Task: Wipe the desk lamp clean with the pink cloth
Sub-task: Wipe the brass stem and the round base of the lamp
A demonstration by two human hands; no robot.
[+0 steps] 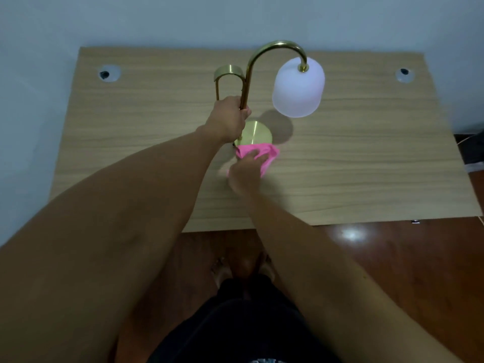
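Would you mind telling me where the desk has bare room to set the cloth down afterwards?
The desk is bare right of the white shade, up to the right cable hole, and left of the left hand. It is crowded mid-desk, where the right hand presses the pink cloth at the brass base.

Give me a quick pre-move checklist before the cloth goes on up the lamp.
1. Left hand grips the lamp stem: ok.
2. Right hand holds the pink cloth: ok.
3. Cloth touches the round base at its near edge: ok.
4. Base flat on the desk: cannot tell, partly covered.
5. White shade hangs clear of both hands: ok.
6. Base fully wiped: cannot tell.
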